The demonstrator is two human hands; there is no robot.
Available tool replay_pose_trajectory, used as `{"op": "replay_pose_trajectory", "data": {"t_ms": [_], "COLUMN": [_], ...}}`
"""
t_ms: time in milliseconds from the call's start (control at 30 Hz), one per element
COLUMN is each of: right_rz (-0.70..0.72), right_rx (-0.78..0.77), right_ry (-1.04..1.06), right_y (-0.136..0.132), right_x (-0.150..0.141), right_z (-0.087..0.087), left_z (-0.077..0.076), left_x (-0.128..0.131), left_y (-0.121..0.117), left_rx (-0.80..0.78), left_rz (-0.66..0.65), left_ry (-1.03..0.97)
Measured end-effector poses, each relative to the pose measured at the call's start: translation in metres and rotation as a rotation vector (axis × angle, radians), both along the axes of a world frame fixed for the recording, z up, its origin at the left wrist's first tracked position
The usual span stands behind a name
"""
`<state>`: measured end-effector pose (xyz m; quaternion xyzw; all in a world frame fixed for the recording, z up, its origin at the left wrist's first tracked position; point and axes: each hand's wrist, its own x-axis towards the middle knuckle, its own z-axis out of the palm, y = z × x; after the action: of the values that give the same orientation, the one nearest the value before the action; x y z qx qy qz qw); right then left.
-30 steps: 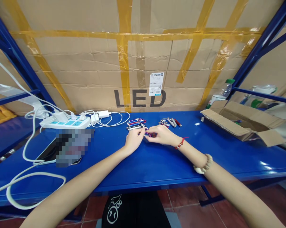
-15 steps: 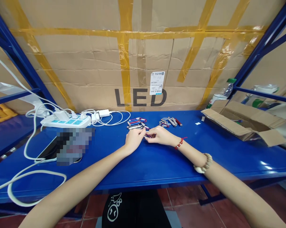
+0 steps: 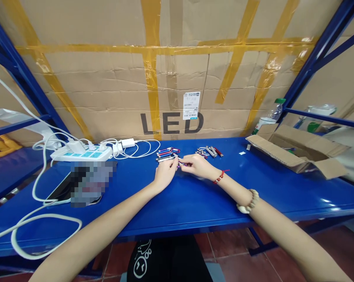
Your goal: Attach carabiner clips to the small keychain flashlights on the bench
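My left hand [image 3: 165, 173] and my right hand [image 3: 200, 166] meet above the blue table, fingertips nearly touching. The fingers of both are closed in a pinch around a small purple metal tube [image 3: 182, 164]; most of it is hidden by the fingers. Just beyond my left hand lies a bunch of slim metal tubes [image 3: 164, 154] in blue, red and silver, some with clips at their ends. Behind my right hand are silver tubes [image 3: 211, 152], a red tube [image 3: 218, 152] and several small shiny pieces [image 3: 201, 152], too small to make out.
A white power strip [image 3: 84, 155] with plugs and looped cables stands at the left, near a dark phone-like device [image 3: 64, 184], partly blurred. At the right sits an opened cardboard box [image 3: 278, 152], with a green-capped bottle [image 3: 272, 113] behind it. A big taped carton [image 3: 115, 90] backs the table.
The fingers of my right hand have closed in nearer to my left hand, covering more of the purple tube. The view has shifted slightly; the things on the table lie as before.
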<state>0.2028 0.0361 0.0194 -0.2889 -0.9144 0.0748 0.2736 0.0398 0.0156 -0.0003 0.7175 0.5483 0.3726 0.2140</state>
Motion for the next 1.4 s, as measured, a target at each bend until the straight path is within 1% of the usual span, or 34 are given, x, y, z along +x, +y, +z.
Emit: {"op": "replay_pose_trajectory", "data": {"t_ms": [133, 267, 433, 733, 933, 1267, 1400], "right_rz": [-0.03, -0.07, -0.136, -0.133, -0.12, -0.122, -0.119], "right_rx": [0.005, 0.006, 0.02, -0.021, -0.058, -0.117, -0.112], "right_ry": [0.054, 0.113, 0.186, 0.263, 0.268, 0.27, 0.256], "right_y": [0.003, 0.007, 0.011, 0.011, 0.01, 0.011, 0.012], "right_x": [0.002, 0.006, 0.01, 0.004, 0.004, 0.004, 0.005], "right_z": [0.0, -0.002, -0.003, -0.008, -0.009, -0.009, -0.009], "left_z": [0.0, 0.0, -0.002, -0.005, -0.006, -0.009, -0.009], "left_x": [0.001, 0.001, 0.002, 0.001, 0.001, 0.0, 0.001], "left_y": [0.0, 0.001, 0.002, 0.002, 0.003, 0.005, 0.005], "left_rx": [-0.006, -0.056, -0.071, -0.048, -0.052, -0.052, -0.05], "left_rz": [-0.012, -0.01, -0.015, -0.07, -0.096, -0.116, -0.098], "left_ry": [-0.068, -0.126, -0.14, -0.144, -0.174, -0.196, -0.193]}}
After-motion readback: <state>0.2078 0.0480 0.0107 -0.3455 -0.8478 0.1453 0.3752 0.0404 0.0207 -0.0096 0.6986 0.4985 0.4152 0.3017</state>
